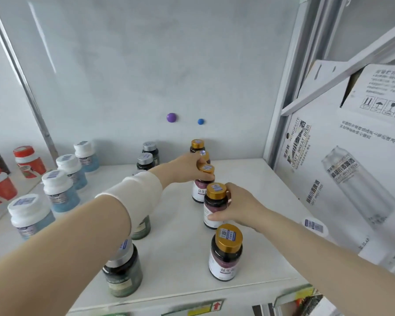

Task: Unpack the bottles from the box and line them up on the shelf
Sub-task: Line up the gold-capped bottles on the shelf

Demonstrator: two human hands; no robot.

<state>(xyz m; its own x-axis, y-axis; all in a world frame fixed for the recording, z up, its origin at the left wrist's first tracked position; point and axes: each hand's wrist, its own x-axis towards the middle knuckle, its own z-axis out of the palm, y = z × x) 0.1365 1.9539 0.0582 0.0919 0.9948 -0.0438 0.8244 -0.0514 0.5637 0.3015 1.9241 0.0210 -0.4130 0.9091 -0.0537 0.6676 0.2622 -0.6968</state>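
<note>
Left hand (187, 166) grips a gold-capped bottle (200, 189) on the shelf (176, 236); right hand (240, 208) clasps the next bottle (213, 204), just beside it at six o'clock; both upright.

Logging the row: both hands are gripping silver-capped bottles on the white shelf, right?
No: the caps are gold, not silver. In the head view the left hand grips the farther gold-capped bottle, the right hand the nearer gold-capped bottle, on the white shelf.

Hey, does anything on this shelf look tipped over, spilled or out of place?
Nothing stands out: the gold-capped bottles, silver-capped bottles and white-capped bottles in view stand upright in rows on the shelf, caps on, nothing spilled.
</note>
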